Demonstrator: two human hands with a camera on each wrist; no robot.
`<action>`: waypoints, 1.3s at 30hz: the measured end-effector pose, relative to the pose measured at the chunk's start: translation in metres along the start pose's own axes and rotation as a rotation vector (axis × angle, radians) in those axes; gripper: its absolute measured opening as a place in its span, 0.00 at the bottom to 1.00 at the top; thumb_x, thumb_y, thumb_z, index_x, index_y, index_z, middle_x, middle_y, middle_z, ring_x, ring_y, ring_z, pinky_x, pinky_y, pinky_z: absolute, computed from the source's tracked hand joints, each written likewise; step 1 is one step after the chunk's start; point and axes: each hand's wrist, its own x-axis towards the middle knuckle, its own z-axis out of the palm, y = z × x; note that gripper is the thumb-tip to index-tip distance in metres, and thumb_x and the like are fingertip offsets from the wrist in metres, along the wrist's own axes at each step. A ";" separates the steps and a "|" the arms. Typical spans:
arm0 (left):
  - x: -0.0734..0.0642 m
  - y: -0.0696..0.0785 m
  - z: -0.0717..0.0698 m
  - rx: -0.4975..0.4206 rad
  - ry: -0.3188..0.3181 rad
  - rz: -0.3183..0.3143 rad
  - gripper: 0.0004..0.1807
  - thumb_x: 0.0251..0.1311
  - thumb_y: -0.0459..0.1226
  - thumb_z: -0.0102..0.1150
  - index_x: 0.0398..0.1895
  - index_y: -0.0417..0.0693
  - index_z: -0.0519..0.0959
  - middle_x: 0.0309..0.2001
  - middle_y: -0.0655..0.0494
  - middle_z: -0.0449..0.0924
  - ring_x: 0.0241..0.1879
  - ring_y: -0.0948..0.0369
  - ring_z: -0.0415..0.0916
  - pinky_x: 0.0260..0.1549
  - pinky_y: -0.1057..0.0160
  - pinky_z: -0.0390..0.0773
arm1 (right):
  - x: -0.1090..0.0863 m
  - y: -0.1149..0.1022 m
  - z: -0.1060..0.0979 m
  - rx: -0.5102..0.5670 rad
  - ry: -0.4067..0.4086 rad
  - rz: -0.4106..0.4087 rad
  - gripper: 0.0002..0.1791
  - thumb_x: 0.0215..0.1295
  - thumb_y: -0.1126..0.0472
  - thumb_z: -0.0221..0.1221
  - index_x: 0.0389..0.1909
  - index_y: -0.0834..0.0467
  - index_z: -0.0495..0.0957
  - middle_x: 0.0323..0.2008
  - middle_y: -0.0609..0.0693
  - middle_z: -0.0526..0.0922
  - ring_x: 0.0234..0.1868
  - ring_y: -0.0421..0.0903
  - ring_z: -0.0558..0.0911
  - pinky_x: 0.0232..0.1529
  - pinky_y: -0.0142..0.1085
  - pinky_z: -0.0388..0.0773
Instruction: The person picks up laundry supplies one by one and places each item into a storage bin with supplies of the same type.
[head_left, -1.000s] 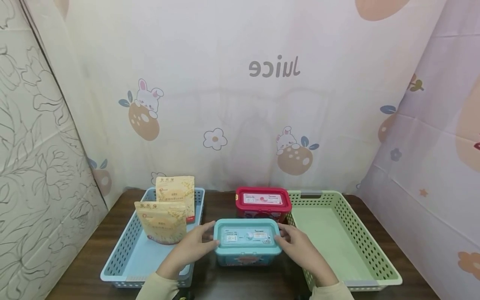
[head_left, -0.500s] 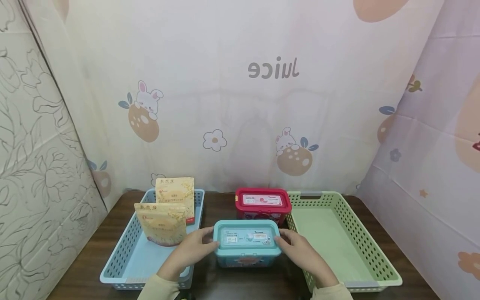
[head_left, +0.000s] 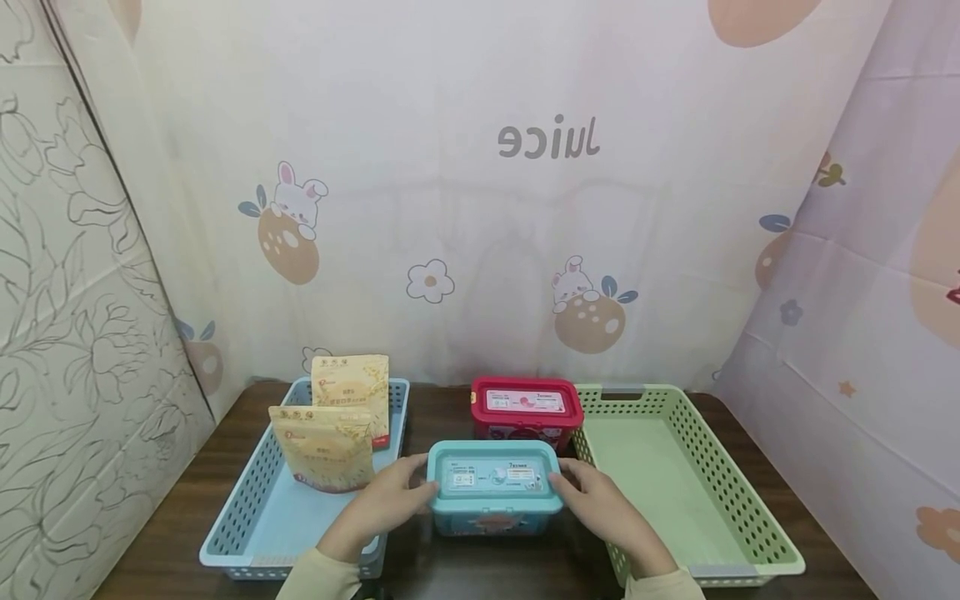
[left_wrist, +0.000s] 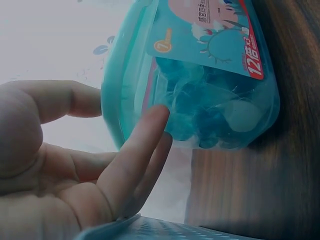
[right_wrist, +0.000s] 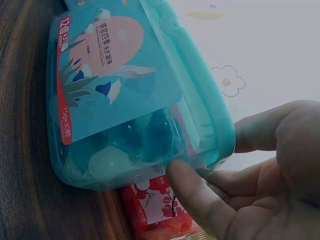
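1. Two hands come in over the near edge, each from a pale cream sleeve. The left hand [head_left: 390,496] holds the left end of the box between them, thumb toward the front and fingers further back; the right hand [head_left: 600,496] holds the right end in the same way.
2. Between the hands is one teal rectangular plastic box [head_left: 495,479], resting on the dark brown wood-grain table [head_left: 480,571]. Its long axis runs left to right, one end at each hand; the lid is on and faces up, and the labelled long wall faces the person. Through its translucent wall show blue and whitish rounded pieces – too many overlap to count.
3. Two baskets flank it, both perforated plastic with their long sides running away from the person. On the left stands the pale blue basket [head_left: 288,525]; on the right, the pale green basket [head_left: 660,483], its flat floor showing.
4. Inside the blue one are two pale yellow printed pouches, both upright: the front pouch [head_left: 327,450] and, behind it to the right, the rear pouch [head_left: 351,392].
5. Behind the teal box sits one red lidded plastic box [head_left: 527,400], also lengthwise left to right, just beside the green rim – whether they touch I cannot tell.
6. Farthest back hangs a whitish printed curtain [head_left: 450,208].
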 end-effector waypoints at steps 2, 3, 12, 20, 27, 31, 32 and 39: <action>0.000 0.000 0.000 -0.010 -0.001 0.003 0.35 0.70 0.37 0.58 0.68 0.18 0.58 0.53 0.32 0.76 0.37 0.53 0.84 0.39 0.49 0.85 | 0.000 -0.001 0.000 -0.003 0.002 -0.002 0.27 0.73 0.54 0.59 0.62 0.71 0.73 0.50 0.54 0.81 0.46 0.47 0.79 0.50 0.51 0.81; 0.000 0.001 0.000 -0.016 -0.002 0.003 0.35 0.70 0.37 0.58 0.68 0.18 0.58 0.54 0.31 0.75 0.38 0.53 0.84 0.39 0.48 0.85 | -0.001 -0.001 0.000 -0.005 0.004 -0.001 0.26 0.73 0.55 0.59 0.62 0.70 0.73 0.49 0.54 0.81 0.46 0.47 0.79 0.50 0.51 0.81; -0.001 0.002 0.001 -0.035 -0.009 0.003 0.34 0.70 0.35 0.56 0.68 0.18 0.57 0.57 0.28 0.72 0.44 0.50 0.82 0.40 0.49 0.85 | -0.001 0.001 0.003 0.031 0.034 0.010 0.26 0.72 0.55 0.60 0.61 0.70 0.74 0.49 0.55 0.81 0.46 0.48 0.80 0.49 0.49 0.82; -0.003 0.005 -0.001 -0.055 -0.020 -0.034 0.35 0.70 0.35 0.56 0.69 0.18 0.55 0.58 0.27 0.71 0.45 0.49 0.82 0.42 0.47 0.84 | -0.001 0.003 0.003 0.107 0.023 0.058 0.25 0.76 0.56 0.53 0.64 0.71 0.71 0.51 0.58 0.81 0.41 0.48 0.82 0.47 0.49 0.83; -0.005 0.007 -0.003 -0.070 -0.007 -0.022 0.33 0.70 0.34 0.55 0.69 0.19 0.56 0.57 0.29 0.73 0.46 0.48 0.82 0.41 0.49 0.85 | -0.002 0.004 0.002 0.184 -0.020 0.045 0.25 0.77 0.59 0.51 0.65 0.74 0.69 0.51 0.60 0.81 0.39 0.49 0.84 0.49 0.52 0.82; -0.006 0.007 -0.004 -0.100 0.003 -0.025 0.34 0.70 0.34 0.56 0.69 0.20 0.57 0.58 0.29 0.72 0.46 0.47 0.82 0.41 0.49 0.85 | -0.003 0.004 -0.002 0.216 -0.054 0.035 0.27 0.77 0.58 0.51 0.66 0.74 0.67 0.51 0.61 0.81 0.40 0.50 0.84 0.52 0.54 0.80; -0.005 0.006 -0.005 -0.113 0.005 -0.022 0.34 0.70 0.35 0.57 0.69 0.20 0.57 0.58 0.29 0.72 0.46 0.47 0.82 0.41 0.48 0.85 | -0.004 0.005 -0.003 0.226 -0.066 0.027 0.28 0.78 0.57 0.51 0.67 0.75 0.66 0.52 0.62 0.81 0.41 0.50 0.84 0.53 0.55 0.79; -0.004 0.005 -0.011 -0.239 0.007 0.001 0.33 0.72 0.37 0.56 0.70 0.23 0.59 0.56 0.37 0.75 0.46 0.50 0.82 0.43 0.49 0.84 | -0.006 0.006 -0.013 0.376 -0.146 -0.025 0.33 0.78 0.52 0.52 0.70 0.75 0.61 0.58 0.64 0.78 0.49 0.52 0.83 0.60 0.53 0.75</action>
